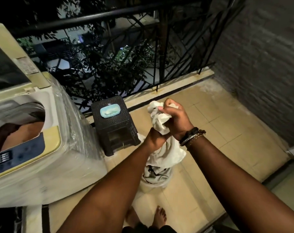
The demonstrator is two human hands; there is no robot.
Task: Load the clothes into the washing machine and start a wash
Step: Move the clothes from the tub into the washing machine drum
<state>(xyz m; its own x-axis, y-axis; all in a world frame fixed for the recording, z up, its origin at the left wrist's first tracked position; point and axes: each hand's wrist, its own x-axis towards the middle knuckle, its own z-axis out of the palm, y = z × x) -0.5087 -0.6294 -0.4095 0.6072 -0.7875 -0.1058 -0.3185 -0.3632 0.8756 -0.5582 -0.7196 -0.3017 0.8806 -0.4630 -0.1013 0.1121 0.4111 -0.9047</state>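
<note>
night balcony, beige tiled floor (218,125), iron railing (159,47). top-load washing machine (47,140) at left, lid up, clothes inside. both hands, left hand (155,138) and right hand (176,118), clenched on white garment (161,158) over floor.

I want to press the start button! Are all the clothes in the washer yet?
Not yet. The washing machine has its lid up and brownish clothes inside. Both hands, left and right, grip a white garment hanging over the floor. It must go in before starting.
</note>
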